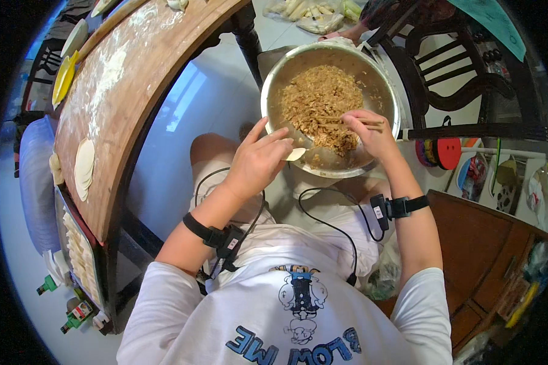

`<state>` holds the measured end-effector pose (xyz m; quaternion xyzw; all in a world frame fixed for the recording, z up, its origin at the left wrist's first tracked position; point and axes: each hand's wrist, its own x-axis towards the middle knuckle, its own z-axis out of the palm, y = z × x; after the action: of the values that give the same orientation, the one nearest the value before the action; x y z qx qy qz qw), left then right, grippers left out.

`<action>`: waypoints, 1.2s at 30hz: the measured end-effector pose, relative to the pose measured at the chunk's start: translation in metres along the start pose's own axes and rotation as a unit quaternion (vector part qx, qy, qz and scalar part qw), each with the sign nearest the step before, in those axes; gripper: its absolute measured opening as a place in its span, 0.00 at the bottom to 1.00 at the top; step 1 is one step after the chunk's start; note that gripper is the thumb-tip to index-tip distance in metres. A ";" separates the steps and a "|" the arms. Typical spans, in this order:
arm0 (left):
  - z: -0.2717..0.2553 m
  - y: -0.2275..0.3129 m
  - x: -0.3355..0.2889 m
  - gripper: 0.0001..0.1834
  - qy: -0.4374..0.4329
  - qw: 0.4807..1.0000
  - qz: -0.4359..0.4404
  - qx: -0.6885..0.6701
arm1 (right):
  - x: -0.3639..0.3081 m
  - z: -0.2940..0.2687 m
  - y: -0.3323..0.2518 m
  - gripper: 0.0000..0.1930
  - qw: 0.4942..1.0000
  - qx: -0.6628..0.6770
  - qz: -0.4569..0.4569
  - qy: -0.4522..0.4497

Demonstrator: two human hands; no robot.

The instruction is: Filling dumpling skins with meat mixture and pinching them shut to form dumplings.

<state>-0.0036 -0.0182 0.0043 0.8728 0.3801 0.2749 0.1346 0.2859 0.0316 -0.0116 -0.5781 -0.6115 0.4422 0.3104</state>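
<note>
A large steel bowl (pixel 270 82) in front of me holds a brown minced filling (pixel 323 85). My right hand (pixel 371 131) grips a pair of wooden chopsticks (pixel 332 120), whose tips are in the filling. At the bowl's near left rim, my left hand (pixel 262 155) holds a pale dough wrapper (pixel 295 154). Part of that wrapper is hidden behind the fingers, and its visible edge sticks out over the bowl.
On the left stands a wooden table (pixel 146 61) dusted with flour. Stacked wrappers (pixel 84 167) lie near its edge, and a tray of dumplings (pixel 79 252) sits beside it. A dark wooden chair (pixel 450 67) is at the right, above a brown cabinet (pixel 487 249).
</note>
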 end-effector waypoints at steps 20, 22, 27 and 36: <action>-0.001 -0.005 -0.025 0.16 0.024 0.992 -0.089 -0.084 | -0.032 0.026 0.014 0.13 0.992 0.080 0.093 0.011; 0.000 -0.007 -0.025 0.17 0.022 0.976 -0.158 -0.150 | -0.037 0.026 0.016 0.13 0.991 0.088 0.099 0.008; -0.003 0.001 -0.018 0.18 0.063 0.919 -0.292 -0.259 | -0.050 0.028 0.024 0.14 0.916 0.361 0.152 0.086; -0.003 0.000 0.048 0.18 0.230 0.659 -0.435 -0.570 | -0.063 -0.018 0.011 0.17 0.868 0.463 0.048 0.171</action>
<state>0.0213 0.0170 0.0246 0.2698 0.5039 0.5397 0.6181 0.3154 -0.0273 -0.0057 -0.4635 -0.2452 0.5831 0.6205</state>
